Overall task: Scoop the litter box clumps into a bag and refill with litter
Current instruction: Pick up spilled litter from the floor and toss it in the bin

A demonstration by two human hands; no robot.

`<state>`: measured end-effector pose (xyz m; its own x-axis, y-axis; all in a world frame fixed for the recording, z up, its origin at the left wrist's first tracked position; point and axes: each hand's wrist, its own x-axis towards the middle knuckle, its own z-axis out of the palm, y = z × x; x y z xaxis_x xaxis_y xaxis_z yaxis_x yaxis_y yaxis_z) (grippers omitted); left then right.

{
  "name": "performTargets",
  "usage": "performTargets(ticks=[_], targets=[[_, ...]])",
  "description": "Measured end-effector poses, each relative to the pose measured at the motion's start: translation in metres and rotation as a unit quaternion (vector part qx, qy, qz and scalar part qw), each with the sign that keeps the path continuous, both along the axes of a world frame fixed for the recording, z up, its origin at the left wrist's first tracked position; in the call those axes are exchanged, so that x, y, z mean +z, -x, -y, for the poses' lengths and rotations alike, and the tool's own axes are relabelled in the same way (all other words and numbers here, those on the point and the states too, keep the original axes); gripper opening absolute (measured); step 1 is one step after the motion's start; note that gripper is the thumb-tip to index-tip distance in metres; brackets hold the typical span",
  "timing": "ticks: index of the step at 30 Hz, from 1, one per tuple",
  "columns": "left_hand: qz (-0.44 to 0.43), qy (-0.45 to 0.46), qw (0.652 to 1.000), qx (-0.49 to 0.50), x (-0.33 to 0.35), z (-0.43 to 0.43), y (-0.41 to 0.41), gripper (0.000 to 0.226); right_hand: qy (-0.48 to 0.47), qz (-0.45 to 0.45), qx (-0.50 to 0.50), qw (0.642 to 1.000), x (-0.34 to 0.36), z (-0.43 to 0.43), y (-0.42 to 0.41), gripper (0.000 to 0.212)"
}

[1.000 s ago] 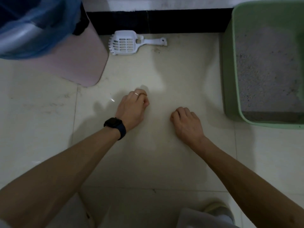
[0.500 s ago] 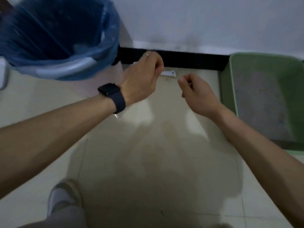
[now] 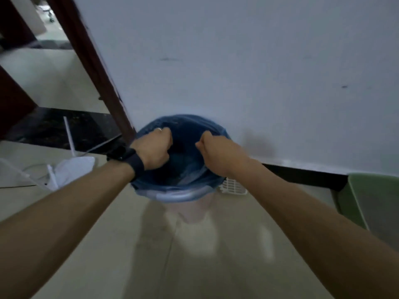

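Blue bag (image 3: 190, 169) lining a bin (image 3: 190, 210) at frame centre, left hand (image 3: 153, 147) and right hand (image 3: 212, 149) over its mouth, fingers curled, contents impossible to tell, green litter box (image 3: 367, 197) at right edge.

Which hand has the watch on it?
The left hand, with a dark watch at its wrist and a ring on one finger. The right hand wears nothing.

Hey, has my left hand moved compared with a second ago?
Yes. The left hand was resting low on the floor beside the bin; now it is up over the mouth of the bin's blue bag, fingers curled.
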<state>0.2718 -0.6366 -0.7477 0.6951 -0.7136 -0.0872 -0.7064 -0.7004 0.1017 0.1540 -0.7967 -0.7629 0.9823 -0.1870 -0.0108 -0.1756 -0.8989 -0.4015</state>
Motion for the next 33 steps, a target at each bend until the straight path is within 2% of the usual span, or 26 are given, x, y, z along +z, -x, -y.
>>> performTargets(ticks=[3, 5, 6, 7, 9, 10, 13, 14, 15, 17, 20, 22, 25, 27, 29, 33], targets=[[-0.027, 0.002, 1.0, 0.01, -0.01, -0.012, -0.002, 0.036, 0.097, -0.038, 0.008, 0.995, -0.006, -0.006, -0.014, 0.03], [-0.018, 0.03, 0.999, 0.008, -0.013, -0.015, -0.003, 0.025, 0.152, -0.031, 0.019, 0.988, -0.007, -0.009, -0.017, 0.031], [-0.01, 0.038, 0.999, 0.01, -0.014, -0.016, -0.002, 0.017, 0.148, -0.023, 0.026, 0.988, -0.006, -0.009, -0.017, 0.024], [-0.001, 0.037, 0.999, 0.011, -0.015, -0.016, -0.002, 0.012, 0.125, -0.026, 0.039, 0.991, -0.006, -0.008, -0.016, 0.017], [0.025, 0.036, 0.999, -0.005, -0.018, -0.014, 0.001, 0.02, 0.088, -0.043, 0.06, 0.993, -0.004, -0.005, -0.014, 0.047], [0.031, 0.034, 0.999, -0.018, -0.02, -0.013, 0.004, 0.029, 0.072, -0.041, 0.057, 0.995, -0.004, -0.003, -0.012, 0.051], [0.006, 0.035, 0.998, -0.044, -0.016, -0.002, 0.016, 0.036, 0.037, 0.048, 0.026, 0.998, -0.002, 0.006, 0.004, 0.017], [0.015, 0.049, 0.997, -0.051, -0.014, 0.004, 0.023, 0.037, 0.015, 0.072, 0.011, 0.997, -0.003, 0.013, 0.014, 0.012], [0.045, 0.071, 0.994, -0.064, -0.012, 0.012, 0.031, 0.037, -0.017, 0.086, 0.002, 0.996, -0.004, 0.019, 0.027, 0.012], [0.124, 0.152, 0.976, -0.099, -0.01, 0.031, 0.057, 0.032, -0.079, 0.119, -0.027, 0.989, -0.009, 0.034, 0.063, 0.029], [0.16, 0.266, 0.938, -0.156, -0.027, 0.062, 0.112, 0.028, -0.138, 0.153, -0.103, 0.973, -0.036, 0.057, 0.135, 0.025], [0.134, 0.254, 0.931, -0.225, -0.068, 0.078, 0.157, 0.028, -0.156, 0.138, -0.171, 0.963, -0.074, 0.068, 0.19, 0.021], [0.01, 0.129, 0.951, -0.28, -0.158, 0.078, 0.229, 0.033, -0.153, 0.046, -0.258, 0.953, -0.146, 0.074, 0.274, 0.023], [-0.088, 0.05, 0.97, -0.22, -0.213, 0.065, 0.27, 0.036, -0.144, -0.034, -0.275, 0.95, -0.193, 0.069, 0.324, 0.026], [-0.151, 0.0, 0.978, -0.143, -0.255, 0.045, 0.298, 0.038, -0.139, -0.088, -0.273, 0.948, -0.228, 0.062, 0.362, 0.029], [-0.18, 0.051, 0.981, -0.058, -0.291, 0.002, 0.329, 0.038, -0.12, -0.105, -0.26, 0.952, -0.266, 0.054, 0.393, 0.034]])
